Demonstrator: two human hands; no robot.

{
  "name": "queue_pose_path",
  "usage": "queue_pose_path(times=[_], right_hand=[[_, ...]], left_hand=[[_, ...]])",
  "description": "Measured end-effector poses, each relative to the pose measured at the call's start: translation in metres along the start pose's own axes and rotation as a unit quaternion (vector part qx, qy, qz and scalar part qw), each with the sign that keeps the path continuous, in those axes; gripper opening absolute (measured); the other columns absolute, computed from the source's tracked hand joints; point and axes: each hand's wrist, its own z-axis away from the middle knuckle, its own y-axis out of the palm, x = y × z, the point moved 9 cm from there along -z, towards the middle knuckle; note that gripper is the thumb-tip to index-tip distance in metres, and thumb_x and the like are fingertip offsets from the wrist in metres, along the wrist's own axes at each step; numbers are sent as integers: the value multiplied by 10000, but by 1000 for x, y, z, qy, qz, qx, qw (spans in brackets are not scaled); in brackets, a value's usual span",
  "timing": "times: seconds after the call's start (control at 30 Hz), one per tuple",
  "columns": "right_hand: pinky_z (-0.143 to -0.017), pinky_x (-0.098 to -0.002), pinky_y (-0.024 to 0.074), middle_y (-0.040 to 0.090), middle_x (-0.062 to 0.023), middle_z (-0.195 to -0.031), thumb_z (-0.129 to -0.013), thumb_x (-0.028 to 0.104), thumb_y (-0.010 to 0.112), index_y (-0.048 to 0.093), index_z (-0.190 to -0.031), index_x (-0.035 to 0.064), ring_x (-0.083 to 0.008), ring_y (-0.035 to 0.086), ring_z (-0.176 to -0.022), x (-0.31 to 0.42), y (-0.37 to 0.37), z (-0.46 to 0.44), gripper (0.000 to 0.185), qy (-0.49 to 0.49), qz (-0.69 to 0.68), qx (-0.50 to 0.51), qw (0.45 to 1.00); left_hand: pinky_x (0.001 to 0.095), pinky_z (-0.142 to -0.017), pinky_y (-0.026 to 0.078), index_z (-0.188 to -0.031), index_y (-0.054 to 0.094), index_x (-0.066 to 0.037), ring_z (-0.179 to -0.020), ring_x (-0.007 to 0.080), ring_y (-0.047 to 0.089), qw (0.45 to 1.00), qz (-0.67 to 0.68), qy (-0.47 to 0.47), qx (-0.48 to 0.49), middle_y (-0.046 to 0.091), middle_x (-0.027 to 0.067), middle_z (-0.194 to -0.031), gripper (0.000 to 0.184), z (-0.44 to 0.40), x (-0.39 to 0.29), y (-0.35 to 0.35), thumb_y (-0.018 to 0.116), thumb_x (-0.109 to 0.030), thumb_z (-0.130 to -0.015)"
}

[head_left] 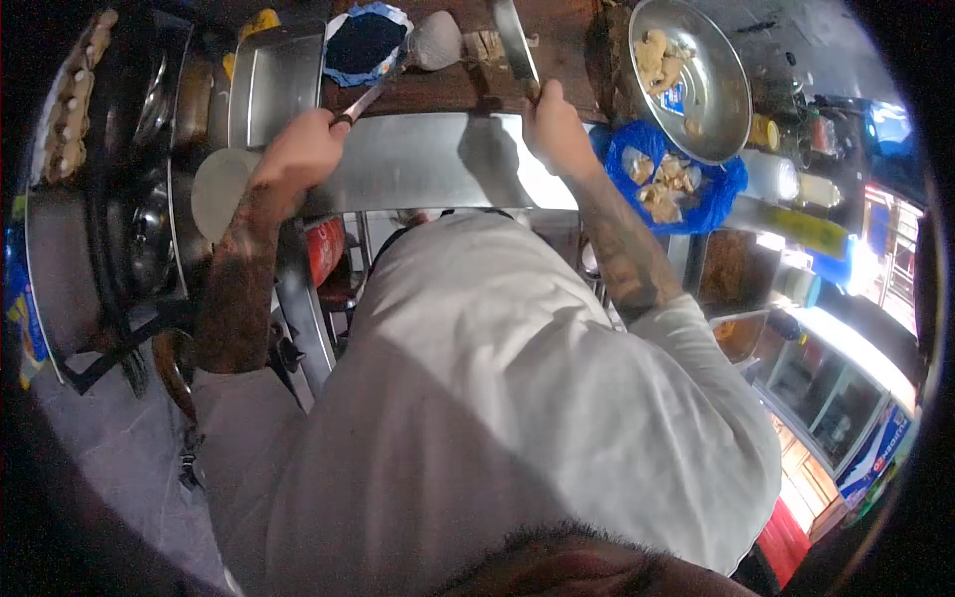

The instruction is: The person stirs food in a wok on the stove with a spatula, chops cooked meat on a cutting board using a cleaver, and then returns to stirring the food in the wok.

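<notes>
My left hand [308, 149] is closed around the dark handle of a slim metal tool [370, 100], whose far end reaches toward a rounded grey stone [436, 42]; I cannot tell its exact kind. Close by lies an opened packet of black contents [366, 45] with a blue and white wrapper. My right hand [557, 129] grips the handle of a large knife [514, 42], its broad blade pointing away from me over a brown wooden board [572, 50]. Some small pale pieces [485, 48] lie on the wood, left of the blade.
A steel bowl [731, 75] with ginger-like pieces [659, 65] stands right of the board. Nearer me is a blue plastic bag [724, 199] holding pale brown pieces. A rectangular steel tray [277, 85] and a pale round disc [221, 194] are at left. Bottles [818, 189] stand far right.
</notes>
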Motion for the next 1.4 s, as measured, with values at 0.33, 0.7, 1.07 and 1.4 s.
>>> queue_pose_path(times=[0.33, 0.7, 1.07, 1.4], right_hand=[[-703, -578, 490, 618, -363, -809, -893, 134, 496, 393, -997, -74, -534, 619, -786, 9, 6, 4, 254, -54, 26, -6, 998], [-700, -554, 490, 618, -353, -832, -918, 143, 509, 421, -981, -63, -512, 625, -789, 9, 3, -2, 232, -50, -2, -36, 998], [-632, -554, 487, 608, -345, -769, -931, 189, 503, 386, -983, -50, -506, 621, -753, -44, 74, -11, 272, -54, 37, 32, 997], [-761, -555, 502, 614, -389, -891, -861, 81, 501, 391, -1053, -103, -521, 628, -867, -27, 68, -16, 287, -7, 34, 82, 996]], left_hand=[[456, -803, 483, -991, 656, 48, -903, 425, 649, 999, 18, -20, 33, 665, 265, -906, 389, -3, 4, 8, 537, -319, -944], [474, -743, 492, -947, 659, 52, -864, 439, 640, 998, 3, -23, 51, 656, 273, -853, 351, 6, 0, -5, 545, -279, -918], [474, -735, 482, -985, 648, 67, -846, 443, 637, 997, 36, -37, 63, 654, 279, -843, 391, 13, 2, -7, 537, -305, -933], [478, -730, 476, -966, 654, 66, -846, 443, 635, 998, 21, -32, 46, 652, 280, -845, 385, 22, -3, -9, 545, -301, -929]])
